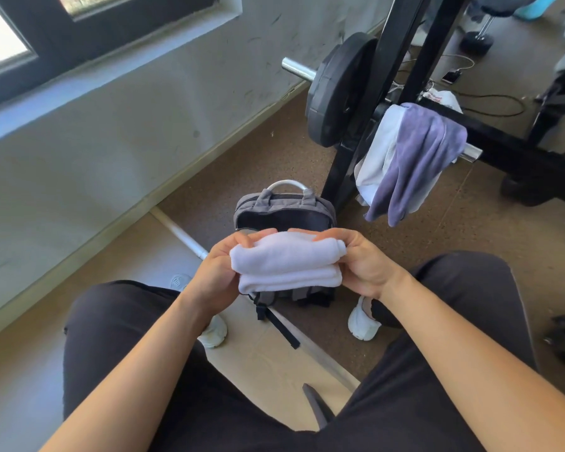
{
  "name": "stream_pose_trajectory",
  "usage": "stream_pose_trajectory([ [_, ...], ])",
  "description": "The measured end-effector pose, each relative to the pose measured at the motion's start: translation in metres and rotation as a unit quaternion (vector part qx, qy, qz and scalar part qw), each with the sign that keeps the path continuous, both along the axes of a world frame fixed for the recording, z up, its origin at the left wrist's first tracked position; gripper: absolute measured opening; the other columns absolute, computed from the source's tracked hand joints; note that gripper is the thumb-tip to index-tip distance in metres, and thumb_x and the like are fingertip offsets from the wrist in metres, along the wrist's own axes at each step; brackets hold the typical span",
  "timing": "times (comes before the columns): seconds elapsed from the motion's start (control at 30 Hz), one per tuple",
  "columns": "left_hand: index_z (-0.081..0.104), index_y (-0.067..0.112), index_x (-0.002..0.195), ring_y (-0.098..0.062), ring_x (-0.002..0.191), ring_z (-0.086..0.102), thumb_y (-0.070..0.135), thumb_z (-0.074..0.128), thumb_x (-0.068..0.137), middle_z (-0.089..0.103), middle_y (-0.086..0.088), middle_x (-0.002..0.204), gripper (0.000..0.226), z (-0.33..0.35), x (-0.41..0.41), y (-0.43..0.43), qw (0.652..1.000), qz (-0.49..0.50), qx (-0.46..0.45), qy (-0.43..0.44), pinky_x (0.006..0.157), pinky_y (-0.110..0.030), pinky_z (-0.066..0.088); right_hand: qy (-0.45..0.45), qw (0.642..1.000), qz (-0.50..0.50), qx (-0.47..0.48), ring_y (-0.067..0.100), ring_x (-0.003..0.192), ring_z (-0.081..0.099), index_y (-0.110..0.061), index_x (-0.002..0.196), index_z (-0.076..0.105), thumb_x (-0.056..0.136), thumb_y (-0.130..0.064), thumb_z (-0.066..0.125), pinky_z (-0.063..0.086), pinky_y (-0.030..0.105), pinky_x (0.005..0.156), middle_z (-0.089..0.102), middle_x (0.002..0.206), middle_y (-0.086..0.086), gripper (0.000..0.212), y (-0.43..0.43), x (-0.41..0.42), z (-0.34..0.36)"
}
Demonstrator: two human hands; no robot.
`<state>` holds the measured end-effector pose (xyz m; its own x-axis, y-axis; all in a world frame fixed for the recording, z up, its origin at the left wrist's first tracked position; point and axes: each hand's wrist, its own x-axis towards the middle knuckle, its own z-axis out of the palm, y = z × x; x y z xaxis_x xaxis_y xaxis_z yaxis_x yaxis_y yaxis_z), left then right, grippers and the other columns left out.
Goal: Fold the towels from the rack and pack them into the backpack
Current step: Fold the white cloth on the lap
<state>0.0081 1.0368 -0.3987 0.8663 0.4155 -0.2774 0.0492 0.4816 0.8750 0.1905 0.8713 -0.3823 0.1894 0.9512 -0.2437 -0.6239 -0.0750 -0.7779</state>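
A white towel (pixel 286 261), folded into a thick small bundle, is held between both hands in front of me. My left hand (pixel 217 272) grips its left end and my right hand (pixel 361 261) grips its right end. Just beyond and below the bundle stands a grey backpack (pixel 282 208) on the floor, its top unzipped and its dark inside showing. On the black rack's bar (pixel 503 135) to the right hang a purple towel (pixel 418 161) and a white towel (pixel 377 151) partly under it.
A black weight plate (pixel 336 93) on a chrome bar sits by the rack upright. A white pole (pixel 180 231) lies on the floor left of the backpack. My knees and white shoes flank the backpack. A wall with a window runs along the left.
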Motion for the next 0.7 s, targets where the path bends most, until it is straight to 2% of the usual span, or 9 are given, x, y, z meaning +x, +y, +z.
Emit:
stream_pose_trajectory([
  [0.07, 0.066, 0.022, 0.061, -0.034, 0.104, 0.071, -0.011, 0.049, 0.085, 0.075, -0.012, 0.12, 0.044, 0.002, -0.001, 0.0, 1.0, -0.013, 0.006, -0.008, 0.074, -0.04, 0.058, -0.045, 0.999, -0.015, -0.017, 0.026, 0.109, 0.068, -0.016, 0.077, 0.08, 0.083, -0.002, 0.07, 0.061, 0.035, 0.081, 0.071, 0.119, 0.01, 0.019, 0.0, 0.0, 0.0],
  [0.13, 0.063, 0.014, 0.066, -0.044, 0.102, 0.06, 0.009, 0.065, 0.067, 0.066, -0.025, 0.128, 0.005, -0.002, -0.001, 0.008, 0.999, -0.031, -0.032, -0.006, 0.079, -0.048, 0.048, -0.134, 0.99, -0.031, -0.038, 0.025, 0.11, 0.069, -0.01, 0.07, 0.077, 0.088, 0.017, 0.051, 0.06, 0.034, 0.082, 0.072, 0.119, 0.01, 0.042, -0.001, 0.0, -0.003],
  [0.23, 0.064, 0.009, 0.069, -0.045, 0.105, 0.053, 0.028, 0.056, 0.073, 0.064, -0.027, 0.132, 0.022, -0.011, -0.001, 0.015, 0.996, -0.062, -0.045, 0.041, 0.087, -0.054, 0.032, -0.332, 0.941, -0.035, -0.054, 0.014, 0.114, 0.067, 0.004, 0.075, 0.073, 0.083, 0.028, 0.045, 0.057, 0.026, 0.087, 0.073, 0.116, 0.003, 0.037, -0.003, -0.002, -0.007],
  [0.3, 0.061, 0.011, 0.068, -0.031, 0.086, 0.06, 0.034, 0.062, 0.081, 0.07, -0.014, 0.094, 0.026, -0.012, 0.001, 0.01, 0.993, -0.067, 0.039, 0.085, 0.077, -0.041, 0.042, -0.421, 0.905, -0.026, -0.058, 0.008, 0.114, 0.064, -0.006, 0.07, 0.076, 0.076, 0.029, 0.044, 0.053, 0.022, 0.094, 0.071, 0.117, -0.002, 0.047, -0.002, -0.005, -0.01],
  [0.37, 0.045, 0.017, 0.069, -0.017, 0.066, 0.055, 0.029, 0.085, 0.069, 0.056, -0.001, 0.07, 0.042, -0.013, 0.002, 0.006, 0.988, -0.065, 0.092, 0.106, 0.059, -0.028, 0.044, -0.445, 0.893, -0.035, -0.059, 0.005, 0.113, 0.063, -0.024, 0.062, 0.075, 0.071, 0.029, 0.042, 0.049, 0.02, 0.097, 0.07, 0.117, -0.003, 0.063, -0.002, -0.006, -0.012],
  [0.43, 0.046, 0.017, 0.08, -0.014, 0.066, 0.059, 0.022, 0.092, 0.063, 0.06, 0.001, 0.073, 0.049, -0.017, 0.0, 0.009, 0.984, -0.084, 0.119, 0.106, 0.055, -0.024, 0.048, -0.459, 0.886, -0.025, -0.055, 0.002, 0.112, 0.062, -0.028, 0.06, 0.072, 0.072, 0.028, 0.042, 0.047, 0.015, 0.096, 0.069, 0.116, -0.003, 0.065, -0.002, -0.006, -0.012],
  [0.53, 0.063, 0.017, 0.103, -0.014, 0.08, 0.068, 0.028, 0.095, 0.058, 0.072, -0.001, 0.09, 0.056, -0.012, -0.004, 0.013, 0.961, -0.132, 0.201, 0.136, 0.067, -0.027, 0.056, -0.468, 0.882, 0.017, -0.045, -0.003, 0.112, 0.06, -0.025, 0.063, 0.072, 0.073, 0.027, 0.043, 0.045, 0.01, 0.094, 0.067, 0.117, -0.006, 0.061, -0.004, -0.008, -0.011],
  [0.6, 0.07, 0.024, 0.109, -0.013, 0.087, 0.071, 0.028, 0.094, 0.059, 0.076, -0.002, 0.1, 0.056, -0.011, -0.004, 0.013, 0.944, -0.146, 0.26, 0.143, 0.074, -0.029, 0.057, -0.458, 0.885, 0.061, -0.05, -0.003, 0.116, 0.059, -0.022, 0.067, 0.073, 0.075, 0.024, 0.045, 0.048, 0.021, 0.101, 0.067, 0.121, -0.009, 0.054, -0.005, -0.006, -0.011],
  [0.7, 0.074, 0.026, 0.1, -0.01, 0.082, 0.071, 0.021, 0.09, 0.061, 0.078, -0.004, 0.093, 0.042, -0.01, -0.003, 0.012, 0.933, -0.114, 0.312, 0.136, 0.073, -0.028, 0.057, -0.377, 0.92, 0.099, -0.051, 0.034, 0.123, 0.06, -0.008, 0.086, 0.067, 0.071, 0.0, 0.052, 0.043, 0.064, 0.104, 0.068, 0.129, 0.002, 0.023, -0.007, 0.004, -0.008],
])
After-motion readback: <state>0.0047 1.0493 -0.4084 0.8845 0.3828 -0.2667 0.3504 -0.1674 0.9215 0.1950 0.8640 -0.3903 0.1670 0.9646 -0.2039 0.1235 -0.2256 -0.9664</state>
